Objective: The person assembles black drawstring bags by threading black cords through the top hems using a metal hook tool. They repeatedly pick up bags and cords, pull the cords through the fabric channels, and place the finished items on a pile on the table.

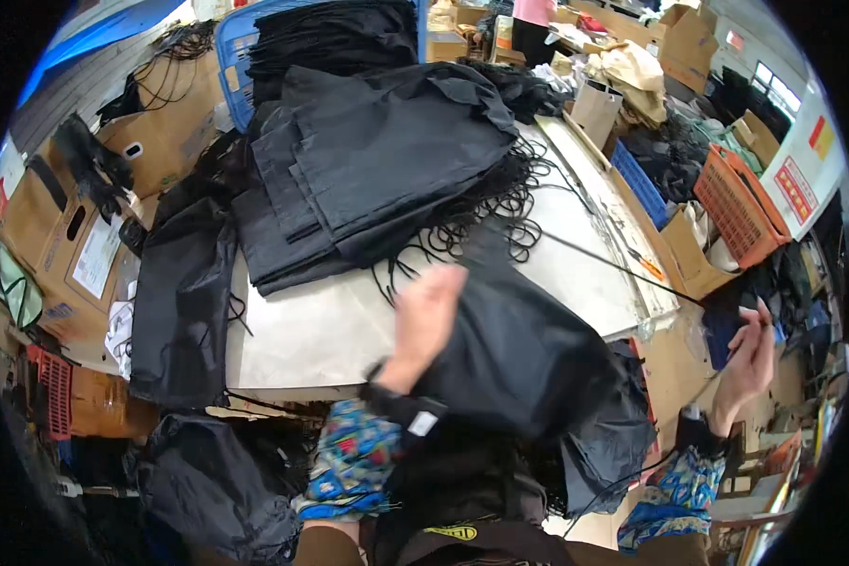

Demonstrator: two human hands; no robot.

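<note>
A black fabric drawstring bag (pixel 528 349) hangs in front of me, blurred by motion. My left hand (pixel 429 311) is closed at its left side, gripping the cloth; its fingers are smeared. Off to the right, my right hand (pixel 750 358) pinches a thin black cord (pixel 623 269), which runs taut from the bag's upper end. Behind the bag, a thick stack of flat black bags (pixel 377 151) lies on the white table (pixel 302 340), with many looped cords (pixel 528 174) spilling from its right edge.
More black bags (pixel 184 302) drape over the table's left edge, and others (pixel 222 481) lie below. A blue crate (pixel 234 66) stands behind the stack. Cardboard boxes (pixel 75 245) flank the left; an orange crate (pixel 740 208) is at right. An orange-handled tool (pixel 646 264) lies on the right edge.
</note>
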